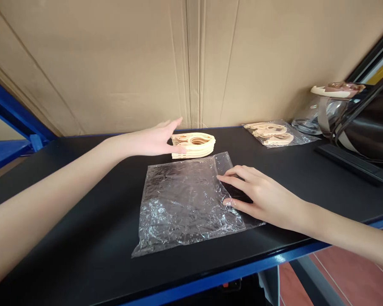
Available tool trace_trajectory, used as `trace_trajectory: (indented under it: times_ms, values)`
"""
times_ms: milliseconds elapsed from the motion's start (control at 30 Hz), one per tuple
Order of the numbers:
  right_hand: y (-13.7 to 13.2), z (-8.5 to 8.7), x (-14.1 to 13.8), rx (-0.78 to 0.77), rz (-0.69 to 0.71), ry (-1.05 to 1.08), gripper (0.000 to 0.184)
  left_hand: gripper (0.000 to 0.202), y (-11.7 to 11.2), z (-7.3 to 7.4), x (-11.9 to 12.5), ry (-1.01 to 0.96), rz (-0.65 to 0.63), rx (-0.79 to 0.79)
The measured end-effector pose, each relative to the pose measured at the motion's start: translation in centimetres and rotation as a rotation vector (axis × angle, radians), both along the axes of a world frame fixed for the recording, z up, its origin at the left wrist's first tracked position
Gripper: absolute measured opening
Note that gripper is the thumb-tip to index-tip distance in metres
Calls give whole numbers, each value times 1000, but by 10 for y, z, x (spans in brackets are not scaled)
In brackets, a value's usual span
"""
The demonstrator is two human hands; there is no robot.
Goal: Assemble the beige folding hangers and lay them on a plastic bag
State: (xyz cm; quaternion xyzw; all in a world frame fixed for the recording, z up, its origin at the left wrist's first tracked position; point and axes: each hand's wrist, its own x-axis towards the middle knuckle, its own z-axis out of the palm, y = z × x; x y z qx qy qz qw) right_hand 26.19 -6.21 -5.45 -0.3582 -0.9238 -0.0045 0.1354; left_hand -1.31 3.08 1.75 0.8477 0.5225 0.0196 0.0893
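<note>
A clear plastic bag (185, 204) lies flat and crinkled on the black shelf top. Over its right side rests my right hand (255, 193), fingers spread, fingertips touching the plastic near the bag's edge. Behind the bag sits a stack of cream-coloured pieces (194, 146) with oval cut-outs, their exact kind unclear. My left hand (161, 138) is at the left end of that stack, thumb in front and fingers stretched out above; the thumb appears to touch or overlap the pieces, but the hand is not closed round them.
At the back right lies a clear bag with similar cream pieces (271, 134). Beyond it stand a glass jar (322, 110) with a brown and cream top, a black bag (367, 127) and a flat black object (354, 163). Cardboard (115, 63) rises behind; a blue edge (217, 282) runs along the front.
</note>
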Motion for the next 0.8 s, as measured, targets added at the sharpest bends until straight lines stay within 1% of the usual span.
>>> trace_trajectory:
  times_ms: [67, 100, 133, 200, 267, 300, 367, 433, 567, 633, 700, 767, 800]
  values:
    - [-1, 0, 4, 0, -17, -21, 51, 88, -20, -3, -16, -76, 0, 109]
    - [-2, 0, 5, 5, -23, -34, 50, 82, -32, -6, -26, -95, -23, 111]
    - [-2, 0, 7, 9, -28, -44, 50, 79, -44, -10, -36, -94, -46, 70]
    - [-4, 0, 9, 14, -35, -55, 49, 79, -67, -21, -54, -39, -69, -54]
    - [-4, 1, 9, 13, -26, -59, 48, 82, -85, -32, -66, 28, -42, -176]
    - [-4, 1, 9, 10, -15, -63, 48, 84, -91, -37, -68, 47, -25, -212]
    - [-3, 1, 8, -9, 28, -73, 49, 85, -98, -44, -67, 62, -4, -234]
    - [-1, 1, 7, -60, 85, -82, 54, 88, -100, -47, -61, 51, -8, -241]
    - [6, 2, 5, -235, 168, -84, 68, 113, -101, -51, -53, 44, -43, -232]
    - [9, 2, 5, -296, 159, -70, 73, 119, -103, -56, -53, 59, -55, -230]
    - [12, 1, 7, -327, 117, -32, 83, 121, -106, -60, -55, 62, -65, -211]
    - [15, -2, 10, -334, 81, 24, 95, 124, -110, -64, -57, 32, -68, -143]
    - [17, -3, 12, -332, 74, 44, 97, 124, -112, -65, -57, 4, -61, -96]
